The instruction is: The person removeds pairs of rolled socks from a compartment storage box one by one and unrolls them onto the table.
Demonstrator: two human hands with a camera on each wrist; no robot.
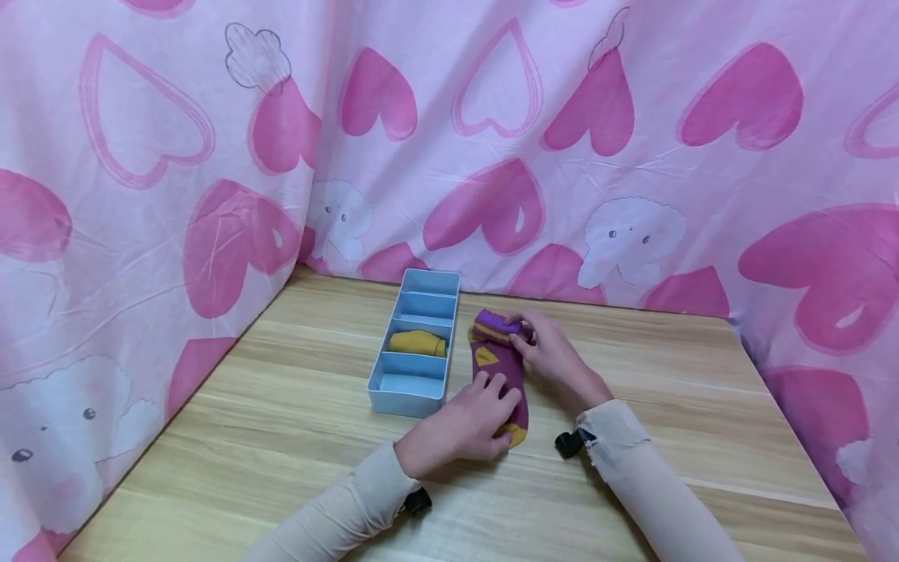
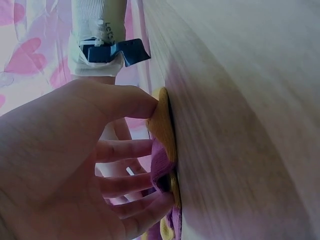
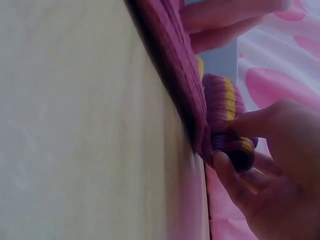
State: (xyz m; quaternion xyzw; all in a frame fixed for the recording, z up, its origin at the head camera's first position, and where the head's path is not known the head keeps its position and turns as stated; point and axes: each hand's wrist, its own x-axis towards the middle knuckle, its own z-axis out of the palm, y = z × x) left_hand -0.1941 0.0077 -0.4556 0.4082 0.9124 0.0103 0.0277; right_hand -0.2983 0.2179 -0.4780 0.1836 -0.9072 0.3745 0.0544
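A maroon sock (image 1: 507, 365) with yellow heel and toe patches lies flat on the table, its toe towards me. At its far end the purple cuff (image 1: 489, 319) is folded over, and my right hand (image 1: 558, 355) pinches that fold between thumb and fingers. The right wrist view shows the ribbed, yellow-striped roll (image 3: 220, 102) raised off the tabletop. My left hand (image 1: 465, 417) rests on the foot part, fingertips pressing the fabric. In the left wrist view its thumb touches the yellow toe (image 2: 162, 125).
Left of the sock stands a light-blue divided box (image 1: 406, 403) with compartments in a row. One compartment holds a yellow folded bundle (image 1: 416, 343) of fabric. Pink heart-patterned curtains (image 1: 477, 94) hang around the wooden table (image 1: 246, 453) at the back and sides.
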